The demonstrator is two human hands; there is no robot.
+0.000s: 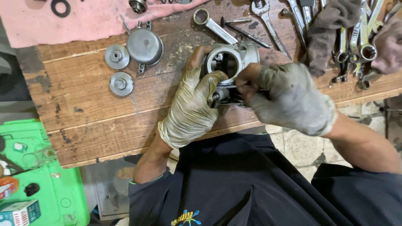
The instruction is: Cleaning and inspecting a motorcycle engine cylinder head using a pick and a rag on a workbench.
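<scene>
The fingers of the left hand (190,111), in a soiled pale glove, are curled shut around a grey metal engine part (230,62) with a wide round opening, the thumb lying over its near rim. The fingers of the right hand (289,98), in a dirty grey glove, are pinched closed on the dark lower end of the same part, where a thin rod or tool seems to sit; what exactly they grip is hidden between the two hands. The part is held just above the wooden worktop (83,109), near its front edge.

To the left on the worktop lie a domed metal cover (144,45) with lugs and two round discs (117,56), the second one (121,83) just below the first. Behind the part lie a ring spanner (213,26) and two thin dark rods (245,33). At the right a row of spanners (360,39) lies beside a grey rag (328,27), all partly cut off by the top edge. A pink cloth (83,19) covers the far left corner, with a black ring (60,7) on it.

At the lower left stands a bright green bin (63,188), cut off by the frame. On it lie a small box (19,212), white and teal, and an orange packet (8,186) at the very edge; their print is too small to make out.
</scene>
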